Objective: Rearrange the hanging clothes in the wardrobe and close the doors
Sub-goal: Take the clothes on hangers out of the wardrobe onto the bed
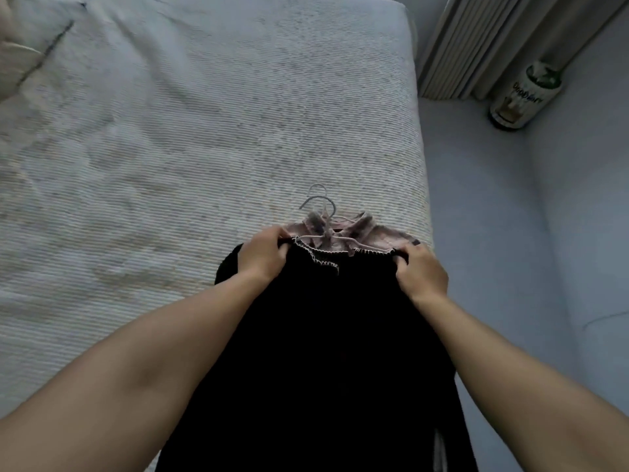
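In the head view, a black garment (326,335) with pale stitching along its neckline is held up over the near corner of a bed (170,131), its top edge gripped at both shoulders: the left hand (263,255) is curled round the left shoulder, and the right hand (420,270) is curled round the right one. Behind the black neckline a pink collared shirt (371,233) can be seen, and two thin wire hooks (320,202) rise above the collars — so two hangers appear to be held together, though how the frames sit inside the clothes is hidden. The lower part of the black garment hangs down out of the bottom of the picture. No wardrobe, rail or door is in view, so the clothes are judged to be away from where they belong, with the hanging and the closing of the doors not yet done. Several things could go wrong from here. Since the fabric is gripped rather than the hooks, a shoulder could slip off its hanger if one side is pulled harder than the other. The two hooks lie close and could be tangled when the pieces are separated. The pink shirt, seemingly not held directly, could be dropped onto the bed or the floor beside it. A bottle (524,93) stands on the floor by the radiator (493,42) — it could be knocked by a trailing hem if a turn is made that way.
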